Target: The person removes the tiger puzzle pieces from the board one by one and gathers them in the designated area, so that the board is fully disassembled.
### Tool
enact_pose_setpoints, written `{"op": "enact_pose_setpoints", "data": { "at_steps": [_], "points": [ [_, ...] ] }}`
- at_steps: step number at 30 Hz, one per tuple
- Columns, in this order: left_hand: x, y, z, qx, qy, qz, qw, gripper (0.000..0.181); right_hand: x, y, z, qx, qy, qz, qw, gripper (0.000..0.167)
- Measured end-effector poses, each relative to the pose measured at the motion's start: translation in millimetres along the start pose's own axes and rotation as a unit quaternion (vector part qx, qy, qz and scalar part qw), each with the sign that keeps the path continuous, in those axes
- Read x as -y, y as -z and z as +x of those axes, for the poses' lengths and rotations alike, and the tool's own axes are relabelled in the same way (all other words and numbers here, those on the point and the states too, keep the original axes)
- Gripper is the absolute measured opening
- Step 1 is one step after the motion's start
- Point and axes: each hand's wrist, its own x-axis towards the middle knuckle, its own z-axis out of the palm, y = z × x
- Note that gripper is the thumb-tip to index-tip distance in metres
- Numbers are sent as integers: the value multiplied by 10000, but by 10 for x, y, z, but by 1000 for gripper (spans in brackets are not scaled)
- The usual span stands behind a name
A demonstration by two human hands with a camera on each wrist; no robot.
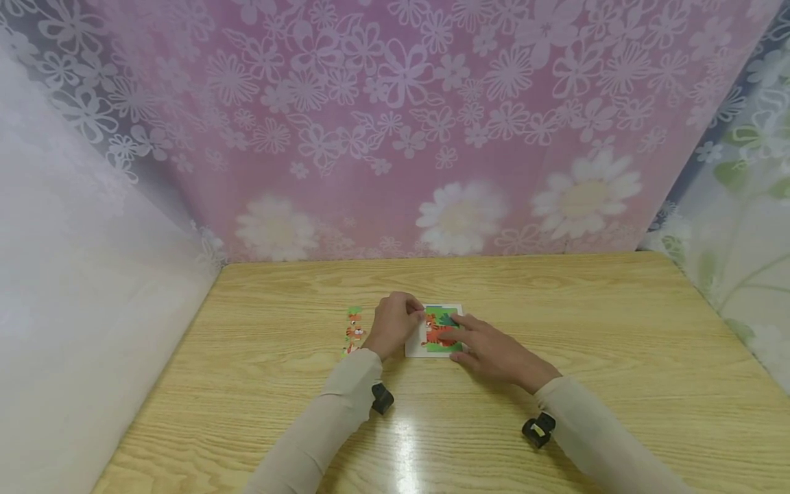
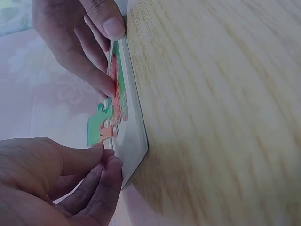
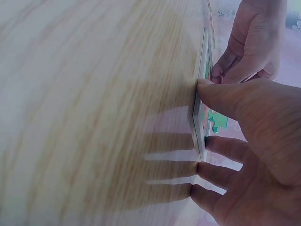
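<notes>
A white-framed jigsaw puzzle board (image 1: 415, 348) lies on the table, its right part filled with a tiger picture on green. With thumb and fingertips, my left hand (image 1: 391, 325) pinches a green-and-orange puzzle piece (image 2: 96, 128), tilted up over the board's bare left part in the left wrist view. My right hand (image 1: 498, 352) rests at the board's right side, fingers extended. One of its fingertips touches the tiger picture, and its thumb is at the near edge. Loose puzzle pieces (image 1: 354, 332) with tiger parts lie left of the board, partly hidden by my left hand.
The wood-grain table (image 1: 247, 412) reaches out on all sides of the board. A pink flowered curtain (image 1: 382, 171) hangs behind its far edge, with pale cloth (image 1: 74, 274) on the left. Each sleeve carries a black wrist camera (image 1: 538, 430).
</notes>
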Motion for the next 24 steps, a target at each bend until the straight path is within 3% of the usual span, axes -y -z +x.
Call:
{"op": "enact_pose_setpoints", "data": {
  "at_steps": [12,24],
  "points": [
    [25,22,-7,-94,-69,-30,9999,9,3,-2,3,41,-36,36,10000,41],
    [178,216,-23,-169,-206,-337,9991,9,5,-2,-8,63,-111,5,9999,41]
  ]
}}
